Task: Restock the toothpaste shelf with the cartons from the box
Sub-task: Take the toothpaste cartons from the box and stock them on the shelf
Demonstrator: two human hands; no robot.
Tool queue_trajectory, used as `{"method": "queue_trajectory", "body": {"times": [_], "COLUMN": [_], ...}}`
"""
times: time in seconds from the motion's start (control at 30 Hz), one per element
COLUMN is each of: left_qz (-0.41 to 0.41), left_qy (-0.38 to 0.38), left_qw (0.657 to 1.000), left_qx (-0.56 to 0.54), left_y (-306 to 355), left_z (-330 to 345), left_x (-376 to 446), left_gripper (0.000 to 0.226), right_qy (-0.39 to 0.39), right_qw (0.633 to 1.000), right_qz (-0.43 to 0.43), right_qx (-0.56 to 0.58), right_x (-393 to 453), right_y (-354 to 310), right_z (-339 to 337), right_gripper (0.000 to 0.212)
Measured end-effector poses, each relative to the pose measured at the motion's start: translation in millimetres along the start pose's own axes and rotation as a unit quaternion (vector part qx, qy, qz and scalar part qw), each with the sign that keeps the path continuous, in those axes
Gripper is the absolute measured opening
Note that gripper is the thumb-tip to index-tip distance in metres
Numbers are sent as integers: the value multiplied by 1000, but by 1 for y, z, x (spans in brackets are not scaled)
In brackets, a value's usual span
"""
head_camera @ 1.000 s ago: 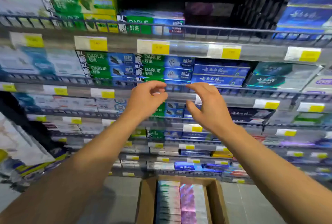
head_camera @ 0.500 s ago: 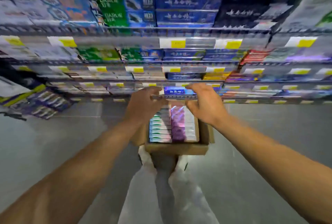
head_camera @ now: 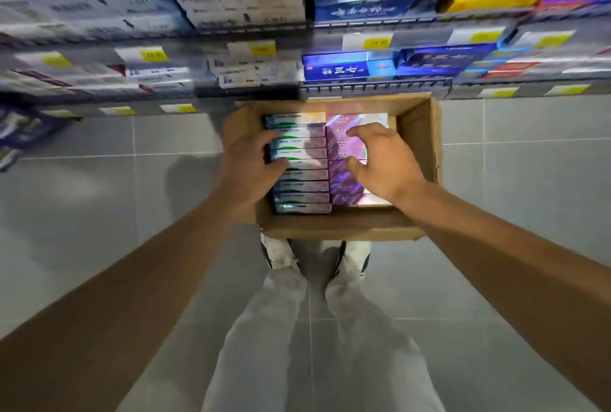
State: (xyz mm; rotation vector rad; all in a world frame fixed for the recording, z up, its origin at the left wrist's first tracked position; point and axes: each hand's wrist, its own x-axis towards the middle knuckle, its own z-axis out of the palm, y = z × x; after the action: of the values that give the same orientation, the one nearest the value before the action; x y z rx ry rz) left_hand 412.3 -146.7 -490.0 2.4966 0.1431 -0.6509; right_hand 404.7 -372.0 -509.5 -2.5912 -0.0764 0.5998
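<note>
From the head camera, the open brown cardboard box (head_camera: 420, 147) sits on the grey tiled floor (head_camera: 99, 200) just in front of the person's white shoes (head_camera: 279, 254), below the lowest toothpaste shelf (head_camera: 373, 89). Inside it lie two side-by-side columns: green-and-white cartons (head_camera: 302, 187) on the left and shiny purple cartons (head_camera: 347, 180) on the right.

The left hand (head_camera: 253, 163) reaches in with fingers curled onto the green-and-white stack; whether it grips a carton yet I cannot tell. The right hand (head_camera: 380, 157) hovers spread and relaxed over the purple column, holding nothing.

To do this pick well, I would pinch several cartons together by their long side faces, thumb on the near one and fingers on the far one, then lift straight up so neighbours stay put.

Each carton's long axis runs left to right across the box, parallel to the shelf edge, with a printed side face pointing up. Which end is the opening flap is too blurred to tell.
</note>
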Motion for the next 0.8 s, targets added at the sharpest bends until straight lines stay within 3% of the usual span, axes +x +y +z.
{"method": "queue_trajectory", "body": {"times": [0.3, 0.53, 0.67, 0.8], "left_qz": [41, 95, 104, 61], "left_qy": [-57, -34, 27, 70], "left_qw": [995, 982, 971, 965], "left_qx": [74, 161, 211, 245], "left_y": [-98, -134, -150, -161], "left_z": [149, 218, 245, 258], "left_x": [152, 239, 257, 259], "left_gripper": [58, 61, 66, 46], "right_qy": [-10, 2, 72, 168], "right_qw": [994, 997, 992, 974], "right_qz": [83, 51, 50, 77], "right_qx": [69, 55, 95, 134], "right_x": [106, 175, 201, 205], "right_y": [84, 123, 137, 148], "right_z": [170, 253, 273, 271], "right_gripper": [42, 37, 33, 33]}}
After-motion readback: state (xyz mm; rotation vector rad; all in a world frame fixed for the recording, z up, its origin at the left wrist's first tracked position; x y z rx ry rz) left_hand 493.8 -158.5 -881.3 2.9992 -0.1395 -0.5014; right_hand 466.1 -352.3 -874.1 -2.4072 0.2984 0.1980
